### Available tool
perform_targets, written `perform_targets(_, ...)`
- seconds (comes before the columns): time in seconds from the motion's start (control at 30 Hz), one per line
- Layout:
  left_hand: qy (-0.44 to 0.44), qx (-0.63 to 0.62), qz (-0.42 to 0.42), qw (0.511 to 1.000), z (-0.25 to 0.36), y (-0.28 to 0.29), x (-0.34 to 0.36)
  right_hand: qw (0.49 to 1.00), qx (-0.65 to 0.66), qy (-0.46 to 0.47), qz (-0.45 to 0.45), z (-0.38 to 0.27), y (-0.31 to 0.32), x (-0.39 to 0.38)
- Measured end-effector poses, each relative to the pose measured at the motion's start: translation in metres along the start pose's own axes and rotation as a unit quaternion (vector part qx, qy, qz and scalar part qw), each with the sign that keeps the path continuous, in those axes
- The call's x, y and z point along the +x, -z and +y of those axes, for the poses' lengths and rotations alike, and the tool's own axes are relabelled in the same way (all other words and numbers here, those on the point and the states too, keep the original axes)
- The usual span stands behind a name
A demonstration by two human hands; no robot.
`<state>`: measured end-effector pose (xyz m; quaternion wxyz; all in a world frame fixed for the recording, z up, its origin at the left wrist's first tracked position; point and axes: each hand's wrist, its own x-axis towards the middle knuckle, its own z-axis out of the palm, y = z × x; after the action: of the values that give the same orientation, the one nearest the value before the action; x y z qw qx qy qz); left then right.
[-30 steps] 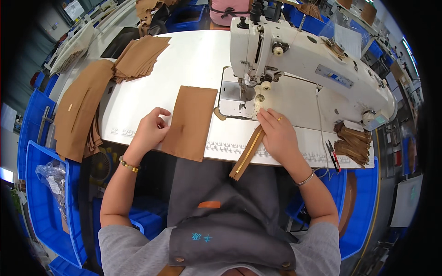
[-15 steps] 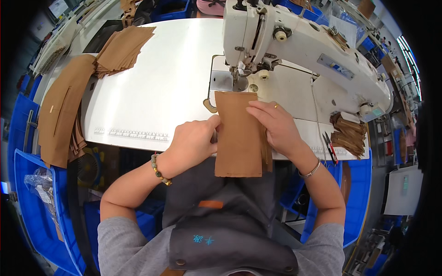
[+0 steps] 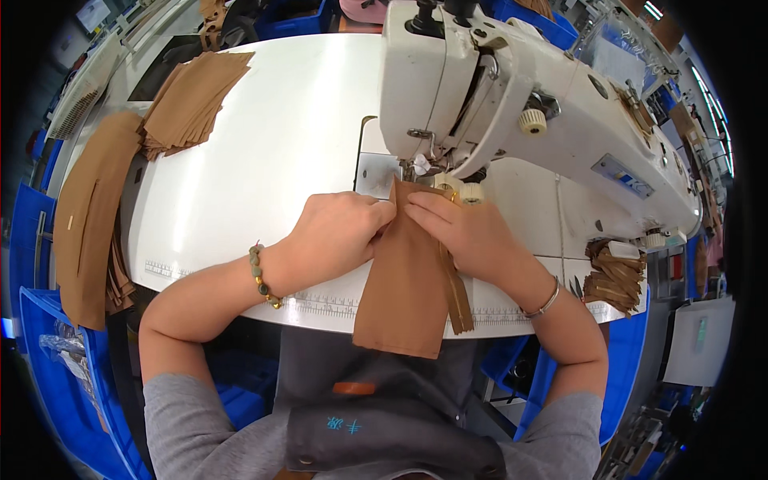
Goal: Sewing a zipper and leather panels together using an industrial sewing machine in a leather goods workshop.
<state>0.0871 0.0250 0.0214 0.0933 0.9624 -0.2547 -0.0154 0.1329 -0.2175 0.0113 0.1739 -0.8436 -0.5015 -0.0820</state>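
A brown fabric panel (image 3: 404,300) lies with its far end close to the needle and presser foot of a white sewing machine (image 3: 496,88); its near end hangs over the table edge above my apron. Closed on the panel's left edge near the top is my left hand (image 3: 340,232), thumb and forefinger pinching. My right hand (image 3: 472,236) holds the upper right side, fingertips on top of the cloth. From under that side a narrow brown strip (image 3: 458,300), looking like a zipper tape, hangs down. Whether the cloth lies under the presser foot is hidden.
Fanned brown pieces (image 3: 196,100) lie at the table's far left, beside larger slotted brown panels (image 3: 92,216) draped over the edge. A bundle of brown strips (image 3: 614,276) sits at the right. Blue bins (image 3: 60,320) flank the table. A printed ruler (image 3: 320,304) runs along its front edge.
Both hands have moved the panel forward toward the needle, and its top has narrowed and folded between them. The panel's lower end now slants left, and the strip beneath shows more.
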Motion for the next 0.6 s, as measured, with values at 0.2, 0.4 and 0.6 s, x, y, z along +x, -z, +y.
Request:
perform_targets(0.2, -0.046, -0.031, 0.153, 0.987, 0.0, -0.009, -0.007, 0.997, -0.058, 0.039, 0.02, 0.006, -0.003, -0.003)
perform_targets(0.4, -0.077, 0.038, 0.104, 0.991, 0.006, -0.015, -0.01, 0.995, -0.086, 0.042, -0.005, 0.004, -0.002, -0.001)
perform_targets(0.6, -0.101, 0.118, 0.1, 0.983, 0.018, -0.018, -0.015, 0.99, -0.086, 0.048, 0.104, -0.004, -0.012, 0.005)
